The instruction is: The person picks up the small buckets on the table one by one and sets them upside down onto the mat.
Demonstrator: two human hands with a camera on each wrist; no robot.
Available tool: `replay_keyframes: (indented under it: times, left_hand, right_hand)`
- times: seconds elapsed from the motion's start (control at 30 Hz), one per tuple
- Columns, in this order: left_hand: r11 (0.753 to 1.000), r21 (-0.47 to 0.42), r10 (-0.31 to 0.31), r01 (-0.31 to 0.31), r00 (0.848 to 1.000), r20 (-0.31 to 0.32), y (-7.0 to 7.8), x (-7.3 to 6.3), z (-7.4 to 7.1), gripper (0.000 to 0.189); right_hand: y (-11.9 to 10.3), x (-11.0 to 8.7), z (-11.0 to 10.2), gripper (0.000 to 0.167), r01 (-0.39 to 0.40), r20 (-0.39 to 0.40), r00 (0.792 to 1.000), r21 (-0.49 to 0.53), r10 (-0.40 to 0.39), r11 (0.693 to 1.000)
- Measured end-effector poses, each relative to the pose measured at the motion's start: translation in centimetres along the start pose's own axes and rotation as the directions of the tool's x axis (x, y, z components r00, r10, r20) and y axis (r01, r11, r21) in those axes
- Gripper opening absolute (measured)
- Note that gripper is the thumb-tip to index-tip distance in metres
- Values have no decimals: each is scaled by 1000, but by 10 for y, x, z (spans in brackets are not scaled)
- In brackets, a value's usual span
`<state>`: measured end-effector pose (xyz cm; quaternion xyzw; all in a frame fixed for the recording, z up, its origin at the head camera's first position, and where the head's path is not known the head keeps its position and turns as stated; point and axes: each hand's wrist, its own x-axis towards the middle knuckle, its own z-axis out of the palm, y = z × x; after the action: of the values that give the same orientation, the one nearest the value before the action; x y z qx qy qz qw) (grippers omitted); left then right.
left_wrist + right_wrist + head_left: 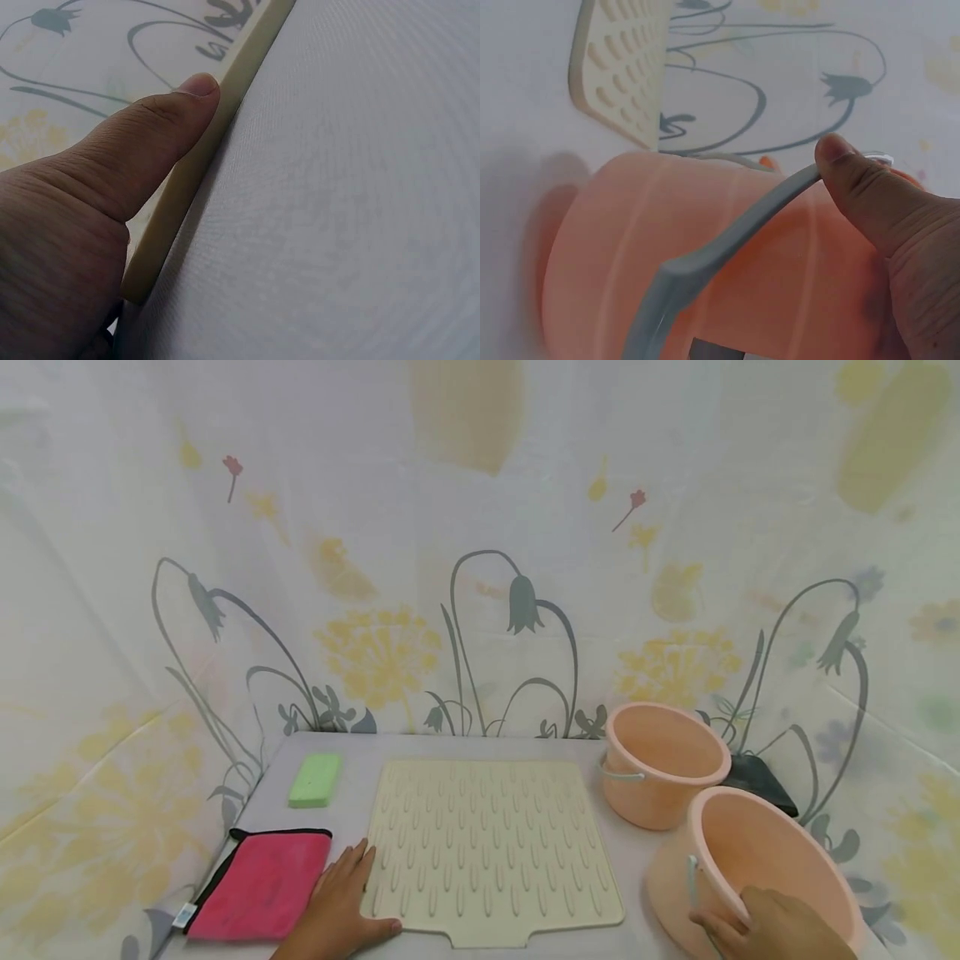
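Note:
In the head view a cream washboard (487, 843) with rows of raised ridges lies flat on the table, a tab at its front edge. My left hand (341, 893) rests at its near left corner, fingers extended along the left side and thumb against the front edge. The left wrist view shows the thumb (172, 120) on the board's rim. At the right, my right hand (776, 922) grips the rim of the nearer peach bucket (671, 877). Its thumb lies outside, by the grey handle (727, 247); the other fingers are hidden by the bucket.
Behind the gripped bucket stands a second peach bucket (630, 797). A green bar of soap (316, 779) lies at the back left, with a pink black-edged cloth (258, 885) in front of it. Something flat and black (761, 783) sits at the right. A flower-printed curtain (480, 510) surrounds the table.

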<state>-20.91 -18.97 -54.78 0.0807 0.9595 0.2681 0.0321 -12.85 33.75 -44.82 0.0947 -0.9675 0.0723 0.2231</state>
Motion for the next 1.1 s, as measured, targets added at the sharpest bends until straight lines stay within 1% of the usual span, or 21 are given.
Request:
replay_keyframes:
  times: [0.03,0.07,0.1,0.13,0.2,0.3,0.37,0.4,0.47,0.53,0.6,0.63,0.7,0.77,0.8,0.83,0.87,0.97,1.0,1.03,1.1]
  left_hand:
    - [1000,-1,5,-5,1000,-6,0,0,0,123]
    - [1000,-1,9,-9,1000,-10,0,-1,0,122]
    - [1000,-1,13,-13,1000,-13,1,-1,0,122]
    - [1000,-2,13,-13,1000,-14,1,-1,-1,123]
    - [1000,-2,10,-10,1000,-13,2,-1,-1,124]
    - [1000,-3,3,-3,1000,-6,2,-1,-2,126]
    - [1000,-1,-3,3,1000,-3,2,0,-3,126]
    - [1000,1,-4,4,1000,-3,1,0,-3,126]
    - [1000,3,-10,10,1000,0,1,1,-3,127]
    - [1000,5,-17,17,1000,1,0,1,-3,127]
    - [1000,7,-19,19,1000,-1,0,1,-2,126]
    - [1000,4,-21,21,1000,0,0,1,-3,126]
    - [1000,1,-15,15,1000,-2,1,1,-3,125]
    - [1000,-2,-8,8,1000,-2,2,1,-3,124]
    - [1000,-6,-10,10,1000,2,3,1,-4,124]
    - [1000,-6,-8,8,1000,4,3,1,-4,124]
    - [1000,-6,-9,9,1000,5,3,1,-4,125]
    - [1000,0,-18,18,1000,8,3,2,-3,125]
    - [1000,3,-19,19,1000,8,3,2,-3,125]
    - [1000,7,-16,16,1000,5,3,2,-3,125]
    - [1000,13,-13,13,1000,5,3,2,-3,125]
  right_hand:
    - [-1,0,-5,63,-86,140,987,8,84,996]
    - [-2,1,-9,60,-152,258,955,5,146,988]
    - [-4,2,-13,57,-205,344,918,-15,197,979]
    - [-4,3,-14,56,-223,383,899,-20,213,975]
    - [-4,4,-16,56,-238,414,883,-13,222,971]
    - [-4,3,-18,56,-244,412,884,7,219,970]
    - [-3,1,-17,56,-241,397,893,21,213,970]
    - [-3,0,-17,56,-235,377,903,34,205,971]
    - [-4,0,-17,57,-243,375,904,56,205,968]
    - [-5,0,-17,59,-237,368,910,88,189,968]
    - [-7,1,-17,62,-261,387,900,112,200,959]
    - [-8,1,-17,63,-282,414,886,116,211,952]
    - [-12,1,-16,65,-308,435,871,123,228,943]
    - [-16,2,-16,66,-347,469,845,116,256,931]
    - [-18,3,-16,66,-357,482,836,116,262,927]
    - [-20,3,-16,66,-362,489,832,120,262,924]
    - [-23,4,-16,66,-368,494,828,122,265,922]
    - [-30,4,-14,66,-372,489,833,144,261,917]
    - [-32,3,-14,67,-369,482,838,155,256,917]
    - [-35,4,-14,66,-376,482,837,162,260,912]
    - [-40,3,-13,66,-380,461,847,182,262,907]
